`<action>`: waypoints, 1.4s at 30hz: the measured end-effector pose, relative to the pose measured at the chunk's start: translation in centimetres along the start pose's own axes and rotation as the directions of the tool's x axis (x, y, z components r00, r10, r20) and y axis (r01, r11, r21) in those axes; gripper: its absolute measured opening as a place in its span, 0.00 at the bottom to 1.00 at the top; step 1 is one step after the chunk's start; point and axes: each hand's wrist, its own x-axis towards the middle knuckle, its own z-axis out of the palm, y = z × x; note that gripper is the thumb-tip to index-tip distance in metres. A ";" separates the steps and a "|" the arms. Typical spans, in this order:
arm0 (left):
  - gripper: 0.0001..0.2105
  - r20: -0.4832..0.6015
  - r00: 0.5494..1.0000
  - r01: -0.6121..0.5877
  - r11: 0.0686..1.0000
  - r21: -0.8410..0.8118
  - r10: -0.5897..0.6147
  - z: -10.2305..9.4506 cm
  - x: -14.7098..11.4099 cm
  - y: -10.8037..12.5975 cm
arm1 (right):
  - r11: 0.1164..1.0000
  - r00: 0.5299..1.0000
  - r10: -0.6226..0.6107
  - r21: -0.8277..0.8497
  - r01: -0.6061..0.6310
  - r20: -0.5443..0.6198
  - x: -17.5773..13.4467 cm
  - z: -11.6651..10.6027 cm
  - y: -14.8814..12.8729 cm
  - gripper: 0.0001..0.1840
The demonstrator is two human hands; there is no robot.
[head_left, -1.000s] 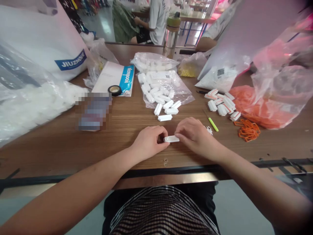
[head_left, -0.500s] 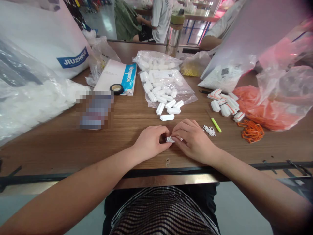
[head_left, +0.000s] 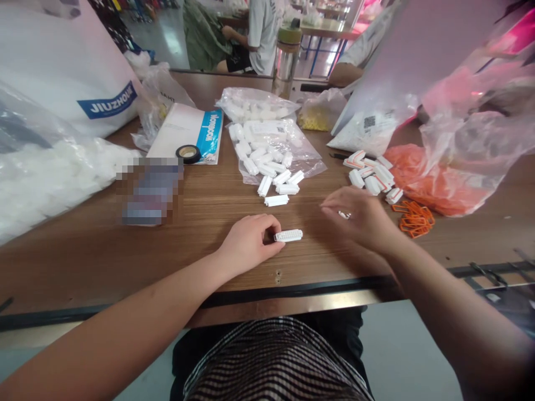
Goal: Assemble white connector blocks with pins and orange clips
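While the left hand rests upon the desk, its thumb and fingers are clamped on the left end of a small white housing, which lies flat near the front edge with rows of small openings on its upper face. The right end of this housing is free. The right hand is well apart from it, to the right, and it appears blurred; whether its fingers are together or a little apart, I cannot tell. Under this hand, partly hidden by it, some tiny white pieces can be seen.

Beyond the left hand, a loose white block lies alone, just before several similar ones which spread over a clear plastic bag. Beyond the right hand is a pile of white blocks with orange strips, and beside it orange clips lie in a heap near a bag of orange parts.

On the left side, a roll of black tape rests on a notebook, and a pixelated object is just in front. Behind the bags a bottle stands upright, and farther away a person in a pale shirt is sitting.
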 end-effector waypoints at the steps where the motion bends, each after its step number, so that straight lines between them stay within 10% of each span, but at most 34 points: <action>1: 0.05 0.001 1.000 -0.002 1.000 0.002 0.002 0.0 0.0 0.0 | 0.997 0.996 0.071 -0.036 -0.069 0.057 0.2 -0.6 1.5 0.11; 7: 0.07 -0.004 1.000 0.007 1.000 0.013 -0.007 0.2 0.1 -0.2 | 0.920 0.890 0.388 -0.158 -0.359 0.237 0.4 -2.0 5.3 0.11; 33: 0.06 0.004 1.000 0.012 1.000 -0.004 -0.012 -0.3 0.1 0.4 | 0.905 0.847 0.412 -0.262 -0.336 0.337 2.3 -1.1 4.8 0.07; 37: 0.05 0.000 1.000 0.010 1.000 -0.003 -0.010 -0.3 0.0 0.4 | 0.945 0.915 0.315 0.004 -0.326 0.252 1.6 -0.8 1.3 0.07; 42: 0.06 -0.011 1.000 0.011 1.000 -0.010 -0.011 -0.1 0.0 0.4 | 0.935 0.975 -0.053 0.354 -0.027 0.216 0.7 1.4 -3.8 0.05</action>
